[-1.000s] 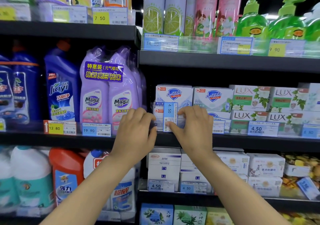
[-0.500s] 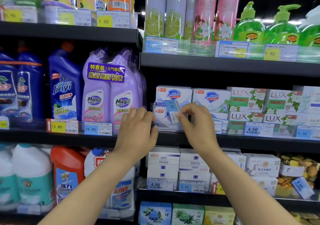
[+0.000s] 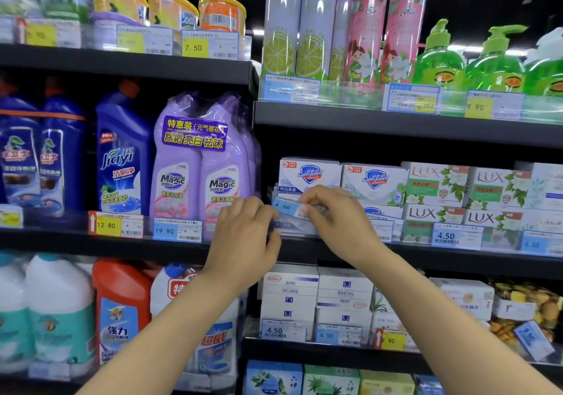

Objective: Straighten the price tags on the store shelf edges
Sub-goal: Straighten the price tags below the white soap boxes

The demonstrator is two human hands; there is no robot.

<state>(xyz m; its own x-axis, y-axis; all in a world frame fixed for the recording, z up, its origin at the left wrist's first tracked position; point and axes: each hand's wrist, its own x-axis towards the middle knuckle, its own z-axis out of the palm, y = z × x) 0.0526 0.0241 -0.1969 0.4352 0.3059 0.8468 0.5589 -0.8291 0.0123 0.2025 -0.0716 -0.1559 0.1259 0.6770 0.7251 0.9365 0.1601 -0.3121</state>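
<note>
A blue and white price tag (image 3: 286,206) marked 4.50 lies almost level, slightly tilted, in front of the Safeguard soap boxes (image 3: 309,173). My right hand (image 3: 332,222) pinches its right end between thumb and fingers. My left hand (image 3: 243,236) is at the left end of the clear tag rail (image 3: 289,227) on the middle shelf edge, its fingers curled around the rail's end. The tag's right half is hidden behind my right fingers.
Other tags sit along the shelf edges: 19.90 (image 3: 177,230), 12.80 (image 3: 115,225), 4.50 (image 3: 455,237). A blue tag (image 3: 533,343) at lower right hangs crooked. Purple Magic bottles (image 3: 198,163) stand left of my hands, Lux boxes (image 3: 438,187) to the right.
The 4.50 tag stood upright on end one second ago; my right hand has turned it down to nearly level. My left hand stayed at the rail's left end.
</note>
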